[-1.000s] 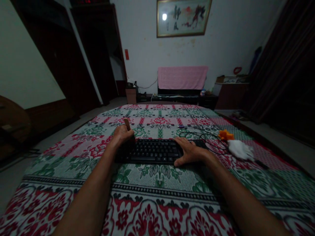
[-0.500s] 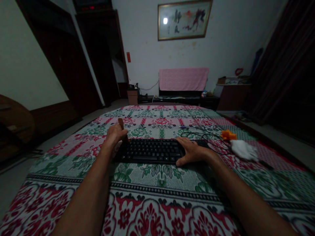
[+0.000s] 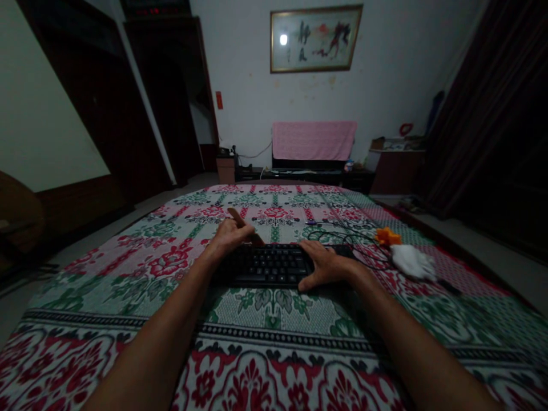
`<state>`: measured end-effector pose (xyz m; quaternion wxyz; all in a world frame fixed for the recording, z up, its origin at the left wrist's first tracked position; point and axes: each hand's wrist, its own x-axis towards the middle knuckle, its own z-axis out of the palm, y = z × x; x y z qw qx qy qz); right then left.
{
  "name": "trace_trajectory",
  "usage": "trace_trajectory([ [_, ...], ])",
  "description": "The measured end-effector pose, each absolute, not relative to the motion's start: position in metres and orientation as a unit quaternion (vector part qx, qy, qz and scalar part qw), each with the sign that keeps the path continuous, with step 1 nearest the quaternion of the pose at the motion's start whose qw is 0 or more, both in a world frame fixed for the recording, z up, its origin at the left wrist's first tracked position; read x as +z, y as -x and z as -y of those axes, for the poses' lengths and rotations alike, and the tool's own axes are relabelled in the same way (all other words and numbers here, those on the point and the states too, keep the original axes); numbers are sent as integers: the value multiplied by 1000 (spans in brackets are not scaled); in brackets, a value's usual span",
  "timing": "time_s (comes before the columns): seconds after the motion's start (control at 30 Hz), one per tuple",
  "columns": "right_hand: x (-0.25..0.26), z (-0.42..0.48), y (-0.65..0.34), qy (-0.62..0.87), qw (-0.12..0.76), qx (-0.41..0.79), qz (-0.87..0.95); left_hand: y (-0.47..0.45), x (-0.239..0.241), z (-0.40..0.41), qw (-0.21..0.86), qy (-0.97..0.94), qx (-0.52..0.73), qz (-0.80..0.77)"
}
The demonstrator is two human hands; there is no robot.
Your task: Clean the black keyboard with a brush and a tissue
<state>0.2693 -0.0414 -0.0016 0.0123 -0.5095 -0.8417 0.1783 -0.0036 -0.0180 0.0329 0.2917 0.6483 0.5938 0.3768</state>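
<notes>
Presently, floral cloth (image 3: 252,211) = largest item, laid under the rest of the work. Next, black keyboard (image 3: 274,265), flat on cloth, long axis L–R across the person's front. Rel. to L fingers: keyboard lies just below + toward the person, running off to R. 2 hands at it: L hand (image 3: 231,235) over L part, nr far edge; R hand (image 3: 324,262) at R part, fingers spread, thumb at near edge, fingertips toward far edge. L fingers curled tight round wooden tool (below); L hand nearer keyboard's L end, R hand nearer its R end. White bundle (image 3: 413,262), approx. hand-sized, on cloth well to R of R hand. Wooden tool (image 3: 236,216): long axis slanted; upper end pts L + away from person, lower end pts down-R to keyboard's far edge. Tip contact w/ keys: can't tell, too dim. Smallest: orange item (image 3: 387,236), just beyond white bundle.
</notes>
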Motion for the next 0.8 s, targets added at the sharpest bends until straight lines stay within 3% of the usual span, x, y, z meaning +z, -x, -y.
trace_trajectory([
  [0.33, -2, 41, -269, 511, 5, 182, 840, -40, 14, 33, 413, -650, 439, -462],
  [0.6, -1, 40, -269, 509, 0, 176, 842, -40, 1, 26, 406, -665, 416, -470],
  [0.8, -2, 40, -269, 505, 10, 183, 843, -28, 11, 23, 342, -655, 393, -548],
])
